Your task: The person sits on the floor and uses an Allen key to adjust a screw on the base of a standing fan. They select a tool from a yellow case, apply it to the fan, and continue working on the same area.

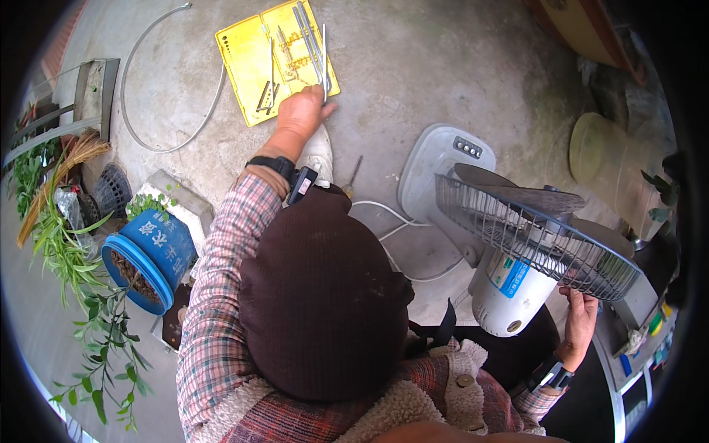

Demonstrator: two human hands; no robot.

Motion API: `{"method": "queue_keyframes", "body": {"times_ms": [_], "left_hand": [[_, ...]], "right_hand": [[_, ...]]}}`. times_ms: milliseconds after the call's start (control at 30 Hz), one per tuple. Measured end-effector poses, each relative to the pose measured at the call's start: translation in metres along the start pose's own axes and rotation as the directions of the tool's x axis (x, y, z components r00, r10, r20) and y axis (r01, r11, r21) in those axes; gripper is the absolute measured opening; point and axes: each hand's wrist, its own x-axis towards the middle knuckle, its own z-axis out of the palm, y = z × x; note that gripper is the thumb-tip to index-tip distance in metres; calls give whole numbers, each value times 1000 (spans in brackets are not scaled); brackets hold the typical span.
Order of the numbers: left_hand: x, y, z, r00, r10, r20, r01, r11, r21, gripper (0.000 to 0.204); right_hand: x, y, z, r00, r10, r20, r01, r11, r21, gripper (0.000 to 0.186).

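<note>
At the far middle, my left hand (301, 111) reaches over the near edge of a yellow tool case (245, 70) lying unfolded on the floor. Its thumb and fingers are closed on a slim silver metal rod (324, 59) that points away from me. More long rods (306, 40) and small bits lie in the case. On my right, a standing fan has a grey base (417, 173), a white motor housing (509, 295) and dark blades (517, 193). My right hand (580, 321) is closed on the rim of its wire guard (591, 269); some fingers are hidden.
A screwdriver (355, 176) lies on the concrete beside my white shoe (317, 153). The fan's white cord (384, 207) loops near the base. A wire hoop (131, 111) lies left of the case. Plants and a blue bucket (166, 251) stand at left.
</note>
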Motion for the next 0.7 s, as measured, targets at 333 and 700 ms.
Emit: {"method": "queue_keyframes", "body": {"times_ms": [333, 700], "left_hand": [[-7, -10, 1, 901, -369, -230, 164, 778, -606, 23], [12, -20, -8, 862, -390, -325, 288, 903, -320, 26]], "right_hand": [[-2, -2, -2, 1000, 9, -4, -9, 999, -31, 16], [-2, 1, -2, 1000, 7, 30, -6, 1000, -11, 16]]}}
